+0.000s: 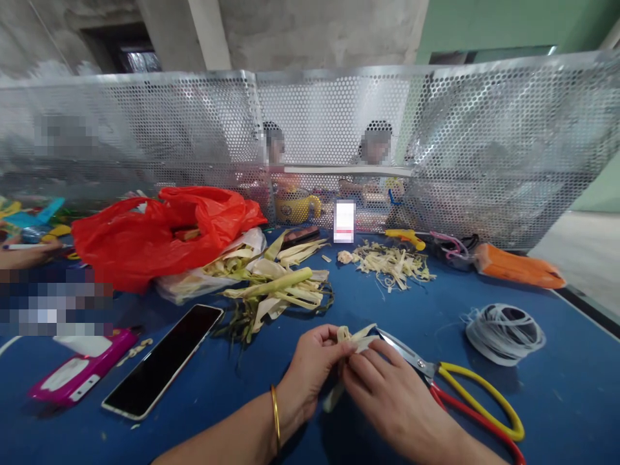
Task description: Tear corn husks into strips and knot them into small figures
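A pale strip of corn husk (361,336) is pinched between my two hands above the blue table. My left hand (312,361) grips it near a small loop or fold, thumb and fingers closed. My right hand (380,381) is closed on the same strip, fingertips close to the left thumb. One end of the husk hangs down below the hands. Scissors (421,365) with one yellow and one red handle lie just right of my right hand, blades partly behind it. Beyond my hands is a heap of dried corn husks (285,290).
A red plastic bag (169,226), a phone (167,358) and a magenta device (87,365) lie to the left. Husk shreds (394,263), a coil of clear strapping (506,332) and an orange packet (518,266) are right. A perforated metal screen (334,116) stands behind; people sit beyond it.
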A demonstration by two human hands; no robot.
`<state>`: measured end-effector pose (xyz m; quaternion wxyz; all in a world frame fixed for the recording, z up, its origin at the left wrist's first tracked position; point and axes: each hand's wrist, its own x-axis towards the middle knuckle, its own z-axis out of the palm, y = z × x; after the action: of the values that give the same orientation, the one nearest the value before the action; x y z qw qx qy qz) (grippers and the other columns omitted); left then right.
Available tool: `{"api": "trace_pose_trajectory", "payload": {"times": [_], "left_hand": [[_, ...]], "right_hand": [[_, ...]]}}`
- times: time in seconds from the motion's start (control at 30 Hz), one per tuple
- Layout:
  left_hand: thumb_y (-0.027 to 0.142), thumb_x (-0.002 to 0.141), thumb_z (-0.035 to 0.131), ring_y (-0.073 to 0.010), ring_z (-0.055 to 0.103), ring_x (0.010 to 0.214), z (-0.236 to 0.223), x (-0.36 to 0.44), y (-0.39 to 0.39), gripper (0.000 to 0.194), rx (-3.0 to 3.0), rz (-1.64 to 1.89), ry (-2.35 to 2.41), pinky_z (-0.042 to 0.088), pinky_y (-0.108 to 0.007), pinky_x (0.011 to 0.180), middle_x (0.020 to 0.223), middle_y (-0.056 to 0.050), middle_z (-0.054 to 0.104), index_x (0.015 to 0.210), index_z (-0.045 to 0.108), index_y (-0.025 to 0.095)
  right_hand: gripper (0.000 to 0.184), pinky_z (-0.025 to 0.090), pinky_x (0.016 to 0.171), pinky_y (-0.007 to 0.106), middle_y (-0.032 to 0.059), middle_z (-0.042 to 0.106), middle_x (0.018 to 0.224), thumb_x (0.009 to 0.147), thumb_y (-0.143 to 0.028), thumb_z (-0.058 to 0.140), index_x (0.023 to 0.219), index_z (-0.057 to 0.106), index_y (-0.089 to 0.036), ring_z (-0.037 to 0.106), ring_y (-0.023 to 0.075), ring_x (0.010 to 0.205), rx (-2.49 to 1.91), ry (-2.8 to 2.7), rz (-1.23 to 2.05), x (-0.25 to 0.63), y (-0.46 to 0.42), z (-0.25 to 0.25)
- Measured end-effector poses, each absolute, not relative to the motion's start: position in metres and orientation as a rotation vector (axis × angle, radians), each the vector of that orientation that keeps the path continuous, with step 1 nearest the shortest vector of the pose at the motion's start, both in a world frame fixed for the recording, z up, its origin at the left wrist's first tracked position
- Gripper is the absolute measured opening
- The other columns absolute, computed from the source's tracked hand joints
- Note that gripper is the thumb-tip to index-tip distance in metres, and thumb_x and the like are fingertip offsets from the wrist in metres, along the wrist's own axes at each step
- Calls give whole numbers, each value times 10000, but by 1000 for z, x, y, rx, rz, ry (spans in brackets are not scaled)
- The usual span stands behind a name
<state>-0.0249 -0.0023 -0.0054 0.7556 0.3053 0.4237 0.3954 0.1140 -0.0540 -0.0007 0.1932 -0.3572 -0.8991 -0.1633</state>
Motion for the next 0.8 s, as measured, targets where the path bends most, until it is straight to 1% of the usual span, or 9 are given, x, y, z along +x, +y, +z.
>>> {"api": "trace_pose_trajectory", "payload": {"times": [0.13,0.2,0.27,0.33,0.4,0.53,0.67,0.73,0.8], "left_hand": [[299,441,865,-91,540,532,-3,-24,-3,359,739,831,941,397,-201,536,629,-28,656,694,693,113],[338,453,863,-89,538,518,-1,-24,-4,371,798,814,952,408,-211,541,624,-31,651,699,712,104],[374,449,863,-96,550,517,1,-25,-4,403,840,784,949,428,-223,556,625,-36,652,710,722,101],[413,464,853,-99,558,513,1,-25,-5,423,880,738,943,437,-226,557,626,-38,654,719,726,102],[451,501,832,-99,565,511,2,-27,-5,424,913,696,933,443,-226,554,637,-41,660,722,725,105],[491,566,799,-99,577,518,4,-28,-7,427,950,666,918,454,-226,560,683,-51,679,743,717,111],[437,501,853,-90,563,524,7,-26,-10,431,933,672,929,446,-210,557,645,-24,653,737,704,108],[412,480,867,-83,551,515,7,-26,-10,425,908,703,947,439,-203,546,630,-18,641,717,694,105],[399,501,862,-78,546,506,7,-27,-8,404,866,746,965,434,-196,537,622,-17,637,712,686,104]], "right_hand": [[220,395,850,346,44,653,893,921,-107,415,959,612,-196,583,166,832,-1096,-2175,-183,118,-53,5],[180,394,862,338,48,658,950,910,-118,444,925,600,-207,590,173,910,-1172,-2040,-48,120,-51,6],[132,409,845,319,41,662,940,909,-162,465,878,584,-210,595,177,919,-1290,-1935,147,123,-48,4],[139,430,742,283,21,658,846,916,-230,463,830,570,-212,598,170,818,-1438,-1836,366,124,-45,1],[186,411,637,260,1,627,740,916,-287,453,778,553,-214,569,161,703,-1566,-1761,503,125,-43,-1],[202,360,591,254,-17,570,649,894,-298,463,715,510,-215,510,153,631,-1672,-1750,509,126,-42,0],[197,346,596,259,-31,562,619,888,-276,477,701,498,-219,496,149,602,-1679,-1760,536,125,-42,0],[192,358,620,268,-19,587,661,897,-297,484,725,520,-219,519,159,636,-1677,-1748,500,125,-42,1],[164,378,681,287,11,627,778,903,-326,496,798,561,-218,555,182,736,-1643,-1743,376,127,-43,4]]}}
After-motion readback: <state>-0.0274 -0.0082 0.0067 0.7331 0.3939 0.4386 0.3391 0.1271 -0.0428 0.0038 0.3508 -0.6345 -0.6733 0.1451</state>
